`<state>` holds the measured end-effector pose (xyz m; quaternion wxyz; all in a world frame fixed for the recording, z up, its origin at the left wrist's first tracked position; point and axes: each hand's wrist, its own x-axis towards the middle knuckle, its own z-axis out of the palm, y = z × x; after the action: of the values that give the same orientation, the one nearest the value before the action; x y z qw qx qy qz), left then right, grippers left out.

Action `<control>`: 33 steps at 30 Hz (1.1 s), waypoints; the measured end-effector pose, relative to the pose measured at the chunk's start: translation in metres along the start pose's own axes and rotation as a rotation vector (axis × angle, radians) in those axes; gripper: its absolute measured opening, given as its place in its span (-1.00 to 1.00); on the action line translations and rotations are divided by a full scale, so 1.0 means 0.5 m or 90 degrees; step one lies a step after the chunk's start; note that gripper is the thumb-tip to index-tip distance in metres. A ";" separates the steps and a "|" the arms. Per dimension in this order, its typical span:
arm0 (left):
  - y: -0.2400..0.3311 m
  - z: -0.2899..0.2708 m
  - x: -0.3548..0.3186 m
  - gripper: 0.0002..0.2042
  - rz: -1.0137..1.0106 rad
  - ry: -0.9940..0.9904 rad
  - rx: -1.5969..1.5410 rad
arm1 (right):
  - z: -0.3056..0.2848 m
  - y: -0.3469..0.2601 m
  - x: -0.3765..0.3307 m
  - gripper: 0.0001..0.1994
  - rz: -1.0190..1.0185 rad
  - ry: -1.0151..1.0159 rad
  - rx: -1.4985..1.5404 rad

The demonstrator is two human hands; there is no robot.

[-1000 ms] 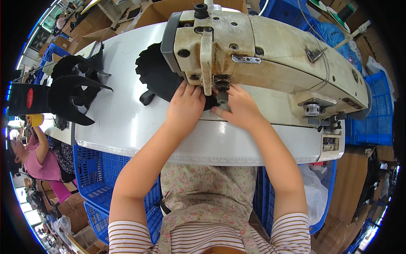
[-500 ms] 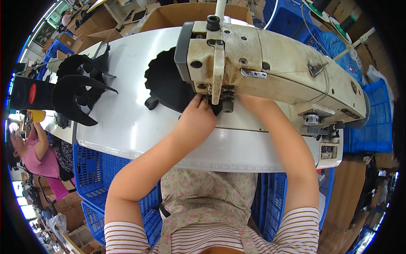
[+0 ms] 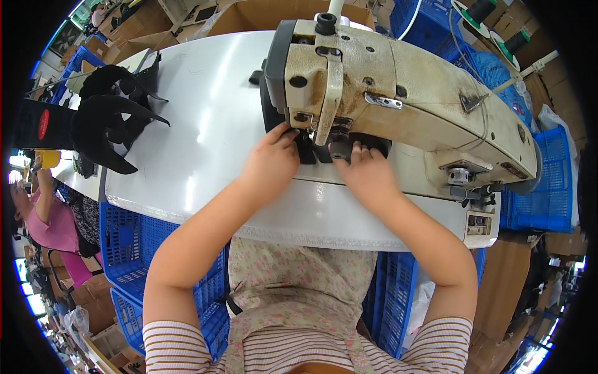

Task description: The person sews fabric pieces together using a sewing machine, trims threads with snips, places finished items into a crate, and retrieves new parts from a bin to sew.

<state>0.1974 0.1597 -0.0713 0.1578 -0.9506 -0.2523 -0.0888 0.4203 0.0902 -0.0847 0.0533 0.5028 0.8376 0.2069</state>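
Both sets of fingers press flat on a black fabric piece [image 3: 309,149] under the needle head of the sewing machine [image 3: 398,93]: left hand [image 3: 271,165] at its left edge, right hand [image 3: 367,174] just right of the presser foot. Neither hand is curled into a grip. The piece looks thin, limp and light, best steered by flat pressure near its edges; most of it is hidden, so its shape is uncertain. Left of the fingers, on the tabletop [image 3: 205,143], lie stacked black cut pieces [image 3: 109,118].

Bright, even daylight; table [image 3: 205,124] glares, edges bend and blur.
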 end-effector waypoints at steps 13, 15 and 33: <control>-0.010 0.023 -0.024 -0.76 -0.015 0.085 -0.149 | -0.029 -0.023 -0.006 -0.85 -0.009 0.196 0.108; -0.014 0.024 -0.021 -0.76 -0.006 0.085 -0.153 | -0.028 -0.020 -0.009 -0.88 0.004 0.206 0.123; -0.056 0.036 -0.002 -0.76 0.046 0.103 -0.207 | -0.016 -0.017 0.005 -0.74 -0.034 0.191 0.179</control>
<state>0.1839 0.1884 -0.0813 0.0250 -0.9618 -0.1867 -0.1987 0.4099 0.0868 -0.0805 -0.1376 0.4466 0.8697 0.1592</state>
